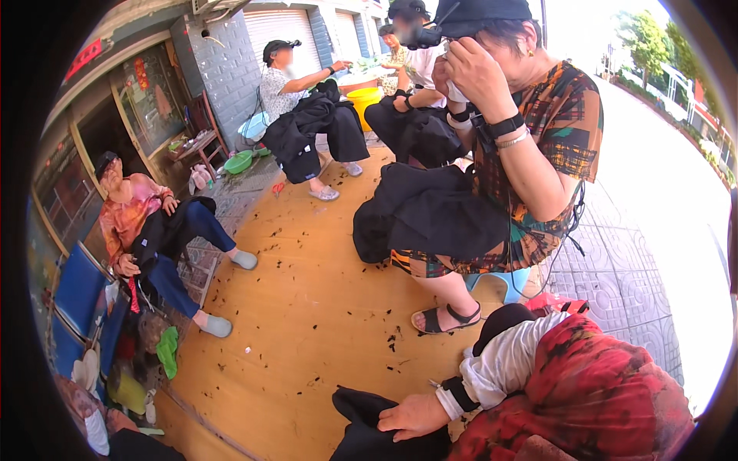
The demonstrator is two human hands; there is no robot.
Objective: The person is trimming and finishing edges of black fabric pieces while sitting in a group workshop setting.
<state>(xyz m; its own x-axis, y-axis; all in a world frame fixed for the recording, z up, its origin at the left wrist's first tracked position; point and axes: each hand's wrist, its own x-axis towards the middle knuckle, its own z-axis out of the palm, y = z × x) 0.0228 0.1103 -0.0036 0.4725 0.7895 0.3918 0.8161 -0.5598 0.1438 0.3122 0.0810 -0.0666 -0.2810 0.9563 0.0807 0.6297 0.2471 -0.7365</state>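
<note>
Touching black cloth point(361, 430) at near edge of mat point(288, 303) with right hand point(415, 417), fingers bent; cannot tell whether grip pinches a fold, nor left hand's, out of view. Seeing dark scraps point(393, 338) toward mat's right edge.

Bright daylight bleaches the ground point(661, 223) at right; outer edges bend.

From where I stood, a tan-orange floor covering point(286, 311) ran beside grey paving point(626, 280). Dark scraps point(393, 339) littered the covering (one cluster near a black sandal point(446, 317)); a white fleck point(247, 349) lay there too. Grey slippers point(217, 326) rested toward its left edge.
</note>
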